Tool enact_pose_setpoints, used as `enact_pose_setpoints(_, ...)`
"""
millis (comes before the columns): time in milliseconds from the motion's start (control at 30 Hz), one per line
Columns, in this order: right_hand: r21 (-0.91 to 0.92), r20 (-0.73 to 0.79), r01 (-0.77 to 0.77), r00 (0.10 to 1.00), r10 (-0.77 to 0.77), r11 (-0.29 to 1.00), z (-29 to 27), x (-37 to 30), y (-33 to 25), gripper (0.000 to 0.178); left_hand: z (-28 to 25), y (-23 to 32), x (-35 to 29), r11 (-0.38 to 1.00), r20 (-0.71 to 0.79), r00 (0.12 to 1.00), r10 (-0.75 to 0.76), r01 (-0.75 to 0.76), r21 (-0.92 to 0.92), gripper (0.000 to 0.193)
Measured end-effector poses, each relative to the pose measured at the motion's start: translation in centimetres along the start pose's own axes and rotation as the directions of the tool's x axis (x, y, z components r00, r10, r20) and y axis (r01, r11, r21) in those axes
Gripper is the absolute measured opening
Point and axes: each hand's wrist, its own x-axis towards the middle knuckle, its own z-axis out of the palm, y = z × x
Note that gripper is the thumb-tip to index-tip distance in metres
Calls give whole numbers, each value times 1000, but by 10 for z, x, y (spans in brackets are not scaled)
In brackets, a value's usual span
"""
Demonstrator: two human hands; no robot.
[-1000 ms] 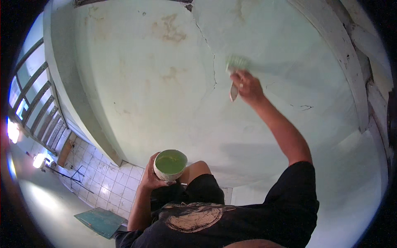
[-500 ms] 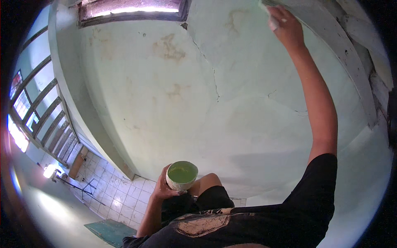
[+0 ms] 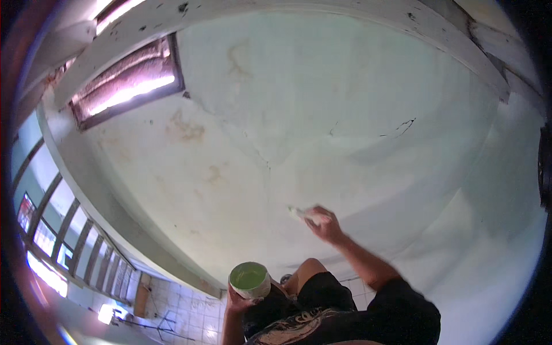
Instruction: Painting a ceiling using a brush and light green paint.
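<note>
My left hand (image 3: 236,300) is wrapped round the side of a round, whitish tub (image 3: 262,288), held low in front of me. Light green paint (image 3: 248,278) shows inside it. A pale paintbrush (image 3: 298,213) is gripped in my right hand (image 3: 326,226), its head pointing left and slightly blurred. Beyond the brush stretches the pale green wall (image 3: 345,184); whether the bristles touch it I cannot tell. Brown stains (image 3: 187,127) mark the wall's left half. A dark crack (image 3: 405,127) shows at the right.
A framed opening (image 3: 129,86) is at the upper left, below a pale beam (image 3: 276,7) spanning the top. Railing bars (image 3: 63,224) stand at the left. Below them are a lit lamp (image 3: 106,313), a dark stand (image 3: 167,326) and a tiled floor (image 3: 195,316).
My right hand has come down from high on the wall with the paintbrush, nearer the tub. The view has tilted up and shifted right; my left hand still holds the tub.
</note>
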Motion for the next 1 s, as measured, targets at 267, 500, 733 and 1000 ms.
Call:
enact_pose_setpoints(267, 879, 356, -412, 235, 905, -239, 29, -219, -8, 27, 36, -8, 12, 986, -74, 987, -143, 135, -97, 95)
enact_pose_setpoints(500, 819, 573, -202, 241, 783, -537, 21, -250, -2, 29, 36, -67, 27, 987, -84, 984, -159, 159, -6, 100)
enact_pose_setpoints(733, 860, 508, -272, 374, 776, -432, -24, -190, -12, 29, 96, -46, 54, 998, -40, 997, -65, 64, -26, 106)
enact_pose_setpoints(1000, 755, 604, -447, 190, 774, -480, -31, -209, -26, 28, 55, -61, 35, 990, 13, 995, -103, 101, 99, 111)
